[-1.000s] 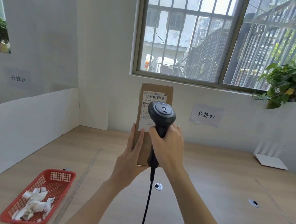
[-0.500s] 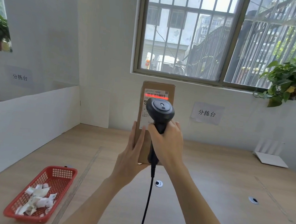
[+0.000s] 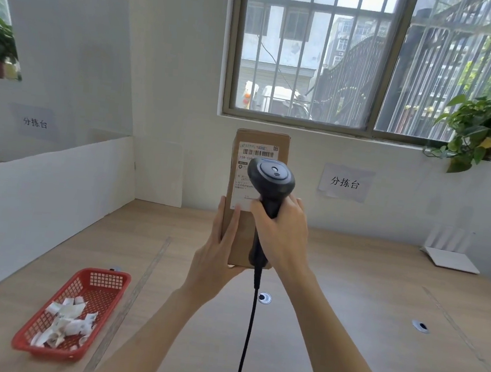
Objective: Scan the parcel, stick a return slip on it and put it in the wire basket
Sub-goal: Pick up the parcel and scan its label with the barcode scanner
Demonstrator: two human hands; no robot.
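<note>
A tall brown cardboard parcel [image 3: 240, 233] is held upright above the table, its white shipping label with a barcode facing me. My left hand [image 3: 219, 252] grips its lower left edge. My right hand [image 3: 283, 235] is wrapped around the handle of a black corded barcode scanner [image 3: 270, 179], whose head sits just in front of the label's middle. No red light shows on the barcode. A red plastic basket [image 3: 41, 328] holding several white paper slips lies at the lower left. No wire basket is in view.
The wooden table [image 3: 360, 319] has two cable grommets [image 3: 264, 297]. A white partition [image 3: 40, 194] runs along the left. A white router [image 3: 449, 252] stands at the far right, a potted plant [image 3: 486, 129] on the sill above. The scanner's cable [image 3: 246, 337] hangs down between my arms.
The red scan line that lit the barcode half a second ago is gone. Parcel and scanner stay nearly where they were.
</note>
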